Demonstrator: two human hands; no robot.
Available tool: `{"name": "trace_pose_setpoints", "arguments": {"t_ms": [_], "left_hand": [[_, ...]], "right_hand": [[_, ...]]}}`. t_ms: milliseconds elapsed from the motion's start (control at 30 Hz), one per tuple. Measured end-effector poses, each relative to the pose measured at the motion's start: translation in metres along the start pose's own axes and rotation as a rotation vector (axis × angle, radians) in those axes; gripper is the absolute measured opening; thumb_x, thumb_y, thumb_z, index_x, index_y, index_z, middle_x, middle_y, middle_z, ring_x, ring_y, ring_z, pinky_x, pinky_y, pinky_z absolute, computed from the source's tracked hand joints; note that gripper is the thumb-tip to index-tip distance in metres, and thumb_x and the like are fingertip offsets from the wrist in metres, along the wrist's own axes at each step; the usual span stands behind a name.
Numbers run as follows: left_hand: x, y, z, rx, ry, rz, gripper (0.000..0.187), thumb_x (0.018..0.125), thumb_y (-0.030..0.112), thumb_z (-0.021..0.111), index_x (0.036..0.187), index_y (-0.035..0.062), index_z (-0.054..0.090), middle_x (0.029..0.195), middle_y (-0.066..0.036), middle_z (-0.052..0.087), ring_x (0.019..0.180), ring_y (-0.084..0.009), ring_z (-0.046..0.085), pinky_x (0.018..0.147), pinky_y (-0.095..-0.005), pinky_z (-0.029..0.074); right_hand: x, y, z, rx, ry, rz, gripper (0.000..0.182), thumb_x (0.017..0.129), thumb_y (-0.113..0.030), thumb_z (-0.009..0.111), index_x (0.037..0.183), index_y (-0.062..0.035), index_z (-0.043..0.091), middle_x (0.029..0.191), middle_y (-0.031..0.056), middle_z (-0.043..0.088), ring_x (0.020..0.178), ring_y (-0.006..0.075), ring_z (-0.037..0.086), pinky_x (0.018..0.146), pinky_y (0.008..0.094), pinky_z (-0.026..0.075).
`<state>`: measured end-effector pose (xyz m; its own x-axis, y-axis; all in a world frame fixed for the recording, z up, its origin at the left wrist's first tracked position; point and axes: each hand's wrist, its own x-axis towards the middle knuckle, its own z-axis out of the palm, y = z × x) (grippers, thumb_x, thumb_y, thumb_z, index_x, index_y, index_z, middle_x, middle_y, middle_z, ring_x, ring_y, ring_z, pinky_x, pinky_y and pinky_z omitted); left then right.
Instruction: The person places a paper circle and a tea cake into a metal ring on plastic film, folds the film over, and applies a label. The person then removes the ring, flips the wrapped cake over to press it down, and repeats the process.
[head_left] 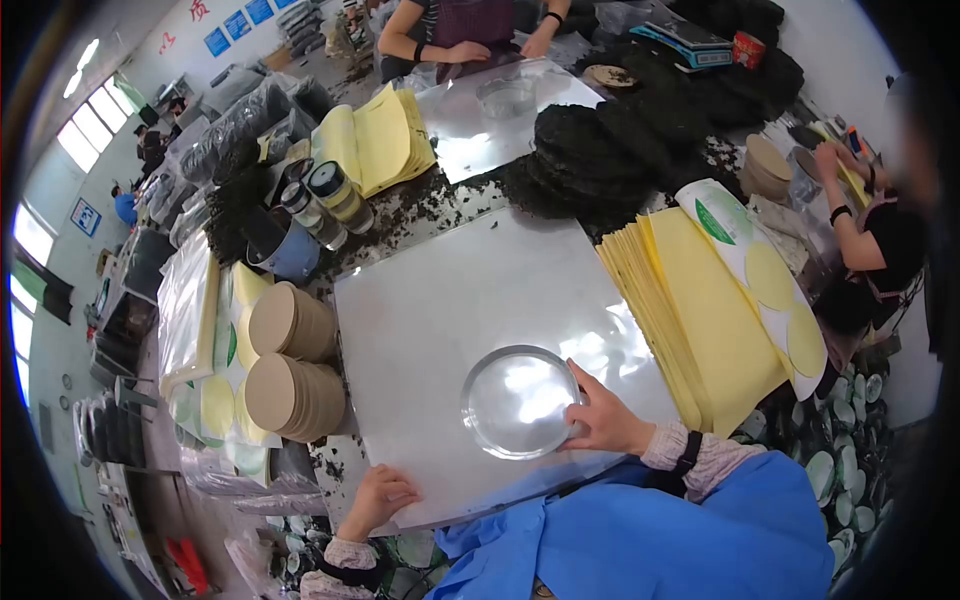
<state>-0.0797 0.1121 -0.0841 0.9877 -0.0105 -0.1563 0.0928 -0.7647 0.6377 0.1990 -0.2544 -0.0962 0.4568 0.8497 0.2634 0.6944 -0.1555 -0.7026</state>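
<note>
A shiny, flat metal sheet [420,340] lies in front of me. On its lower right part rests a round, shallow dish [515,400] with a raised rim, metallic or see-through. My right hand [607,415] grips the dish at its right rim, the index finger stretched along the edge. At the sheet's lower left corner, my left hand [380,497] has its fingers curled together against the edge. Stacked brown round discs [290,395] stand left of the sheet. Yellow paper sheets [700,320] overlap its right side.
Piled dark, round cakes [570,150] sit beyond the sheet. Glass jars [340,195] and a blue cup [288,250] stand at the back left. Dark crumbs litter the table. One co-worker [470,40] stands opposite, another [880,220] at the right. Several round pieces [845,470] lie below right.
</note>
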Motion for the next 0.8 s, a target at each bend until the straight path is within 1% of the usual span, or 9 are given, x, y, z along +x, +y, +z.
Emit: {"name": "trace_pose_setpoints", "arguments": {"t_ms": [133, 333, 467, 500, 567, 633, 667, 733, 800], "left_hand": [[0.003, 0.004, -0.008, -0.002, 0.035, 0.069, 0.019, 0.069, 0.019, 0.086, 0.084, 0.0142, 0.075, 0.089, 0.0, 0.069, 0.083, -0.024, 0.06, 0.079, -0.0371, 0.046], [0.001, -0.001, -0.007, -0.022, 0.089, 0.11, 0.011, 0.078, 0.01, 0.077, 0.088, 0.0107, 0.074, 0.087, -0.006, 0.068, 0.087, -0.0269, 0.063, 0.079, -0.0387, 0.049], [0.019, 0.051, -0.06, -0.008, 0.401, 0.027, 0.008, 0.079, 0.001, 0.068, 0.086, 0.0059, 0.07, 0.087, -0.01, 0.068, 0.087, -0.0312, 0.064, 0.076, -0.0408, 0.052], [0.02, 0.062, -0.069, -0.063, 0.484, 0.061, 0.009, 0.078, 0.0, 0.068, 0.085, 0.0058, 0.069, 0.088, -0.01, 0.068, 0.087, -0.0319, 0.064, 0.076, -0.0406, 0.052], [0.012, 0.065, -0.038, 0.135, 0.267, 0.244, 0.011, 0.075, 0.004, 0.07, 0.083, 0.0108, 0.07, 0.088, -0.007, 0.068, 0.086, -0.0297, 0.064, 0.078, -0.0397, 0.051], [0.011, 0.053, -0.012, 0.272, 0.023, 0.134, 0.013, 0.078, 0.005, 0.07, 0.089, 0.0124, 0.072, 0.094, -0.007, 0.07, 0.092, -0.0298, 0.066, 0.083, -0.0391, 0.051], [0.013, 0.045, -0.009, 0.272, 0.025, 0.131, 0.013, 0.078, 0.005, 0.07, 0.089, 0.0124, 0.072, 0.094, -0.007, 0.07, 0.092, -0.0298, 0.066, 0.083, -0.0391, 0.051], [0.019, 0.027, -0.02, 0.124, 0.168, 0.112, 0.014, 0.082, 0.008, 0.071, 0.095, 0.011, 0.073, 0.102, -0.009, 0.07, 0.101, -0.0298, 0.066, 0.088, -0.0396, 0.052], [0.026, 0.005, -0.045, 0.147, 0.68, 0.124, 0.016, 0.086, 0.011, 0.072, 0.101, 0.0076, 0.074, 0.109, -0.012, 0.07, 0.108, -0.0303, 0.065, 0.093, -0.0395, 0.051]], "right_hand": [[0.001, -0.021, 0.001, 0.154, -0.043, -0.004, 0.04, 0.073, -0.034, 0.088, 0.083, -0.0068, 0.061, 0.156, 0.0376, 0.022, 0.138, 0.051, 0.038, 0.109, 0.0496, 0.042], [0.019, -0.058, 0.019, 0.159, -0.124, -0.416, 0.044, 0.071, -0.029, 0.087, 0.1, -0.0025, 0.068, 0.154, 0.0379, 0.027, 0.136, 0.0493, 0.043, 0.105, 0.0502, 0.045], [0.037, -0.079, 0.067, 0.5, -0.516, -0.176, 0.052, 0.074, -0.03, 0.084, 0.114, -0.0024, 0.064, 0.152, 0.0376, 0.03, 0.136, 0.0497, 0.042, 0.106, 0.0502, 0.045], [0.04, -0.064, 0.078, 0.337, -0.482, -0.075, 0.046, 0.075, -0.031, 0.084, 0.104, -0.003, 0.061, 0.151, 0.0392, 0.029, 0.134, 0.0512, 0.043, 0.105, 0.0496, 0.045], [0.057, -0.035, 0.078, 0.149, -0.447, 0.009, 0.042, 0.076, -0.031, 0.083, 0.094, -0.0036, 0.058, 0.15, 0.0408, 0.029, 0.131, 0.0527, 0.045, 0.105, 0.049, 0.045], [0.075, -0.011, 0.06, -0.166, 0.226, 0.134, 0.044, 0.079, -0.033, 0.08, 0.105, -0.0038, 0.06, 0.146, 0.0426, 0.032, 0.125, 0.0525, 0.049, 0.103, 0.05, 0.046], [0.075, -0.011, 0.057, -0.165, 0.223, 0.131, 0.044, 0.079, -0.033, 0.08, 0.105, -0.0038, 0.06, 0.146, 0.0426, 0.032, 0.125, 0.0525, 0.049, 0.103, 0.05, 0.046], [0.073, -0.013, 0.053, -0.197, 0.192, 0.205, 0.055, 0.085, -0.034, 0.074, 0.125, -0.001, 0.055, 0.141, 0.0442, 0.037, 0.125, 0.053, 0.049, 0.105, 0.0503, 0.044], [0.032, -0.001, 0.063, -0.361, 0.055, 0.093, 0.071, 0.08, -0.027, 0.076, 0.139, 0.0002, 0.046, 0.147, 0.0429, 0.03, 0.13, 0.0538, 0.043, 0.108, 0.0562, 0.04]]}}
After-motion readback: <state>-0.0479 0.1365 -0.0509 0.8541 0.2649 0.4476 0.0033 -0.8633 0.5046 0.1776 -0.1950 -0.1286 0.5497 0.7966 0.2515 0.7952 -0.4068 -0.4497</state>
